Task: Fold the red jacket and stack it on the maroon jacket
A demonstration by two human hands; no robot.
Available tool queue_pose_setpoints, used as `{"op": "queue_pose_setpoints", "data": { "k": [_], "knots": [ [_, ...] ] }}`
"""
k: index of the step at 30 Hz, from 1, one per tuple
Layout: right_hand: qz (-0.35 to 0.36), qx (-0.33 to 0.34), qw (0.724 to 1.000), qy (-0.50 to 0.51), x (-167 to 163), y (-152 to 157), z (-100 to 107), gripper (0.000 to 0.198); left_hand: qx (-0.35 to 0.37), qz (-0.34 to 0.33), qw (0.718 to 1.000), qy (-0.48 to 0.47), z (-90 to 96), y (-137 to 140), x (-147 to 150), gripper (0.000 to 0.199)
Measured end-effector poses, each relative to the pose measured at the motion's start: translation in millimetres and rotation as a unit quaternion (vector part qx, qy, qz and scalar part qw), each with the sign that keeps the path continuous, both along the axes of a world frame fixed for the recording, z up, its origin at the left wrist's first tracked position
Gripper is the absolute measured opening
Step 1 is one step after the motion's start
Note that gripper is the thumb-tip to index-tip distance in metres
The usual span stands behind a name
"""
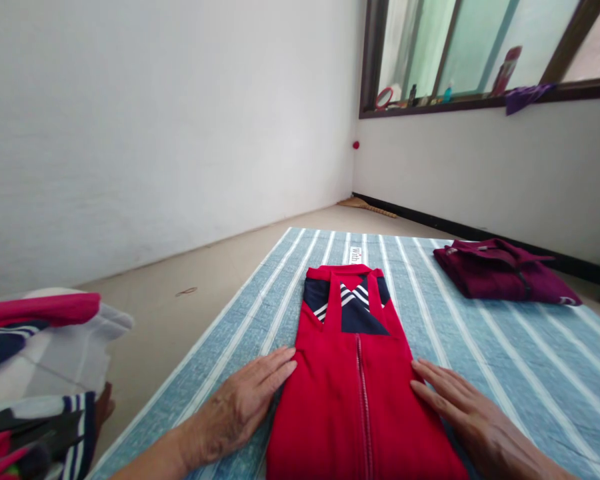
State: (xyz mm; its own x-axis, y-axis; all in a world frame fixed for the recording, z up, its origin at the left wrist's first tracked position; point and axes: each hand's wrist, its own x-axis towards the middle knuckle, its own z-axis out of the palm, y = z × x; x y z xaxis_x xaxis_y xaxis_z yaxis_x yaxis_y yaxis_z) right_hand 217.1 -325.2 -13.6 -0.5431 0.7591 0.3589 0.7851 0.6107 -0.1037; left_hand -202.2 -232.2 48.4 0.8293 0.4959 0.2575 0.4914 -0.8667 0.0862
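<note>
Touching opposite side edges of a folded red jacket (320, 407), the left hand (240, 407) and right hand (475, 413) lie with fingers stretched out, the left ones close together, the right ones slightly parted. The jacket lies zip-up between them on a blue-and-white striped sheet (220, 363), its navy-panelled end farthest away. A folded maroon garment (495, 277) rests toward the sheet's right; off its left side sits a clothes pile (75, 353).
</note>
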Motion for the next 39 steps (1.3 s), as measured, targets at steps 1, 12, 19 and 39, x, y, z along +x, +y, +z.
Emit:
{"op": "queue_pose_setpoints", "data": {
  "k": [1,12,19,39],
  "knots": [
    [0.002,0.0,1.0,-0.017,0.9,-0.1,-0.1,0.057,0.004,-0.003,1.0,0.001,-1.6,0.2,1.7,0.062],
    [-0.071,-0.137,0.971,0.185,-2.4,20.7,25.0,0.051,-0.017,-0.009,0.999,-0.035,-6.7,3.1,12.2,0.061],
    [-0.162,-0.466,0.772,0.401,-9.9,78.7,34.7,0.053,-0.012,-0.014,0.998,-0.066,-6.6,10.8,15.6,0.058],
    [-0.043,-0.604,0.678,0.416,-0.3,111.2,46.1,0.026,-0.146,-0.081,0.985,0.035,51.7,-10.6,114.3,0.051]
  ]
}}
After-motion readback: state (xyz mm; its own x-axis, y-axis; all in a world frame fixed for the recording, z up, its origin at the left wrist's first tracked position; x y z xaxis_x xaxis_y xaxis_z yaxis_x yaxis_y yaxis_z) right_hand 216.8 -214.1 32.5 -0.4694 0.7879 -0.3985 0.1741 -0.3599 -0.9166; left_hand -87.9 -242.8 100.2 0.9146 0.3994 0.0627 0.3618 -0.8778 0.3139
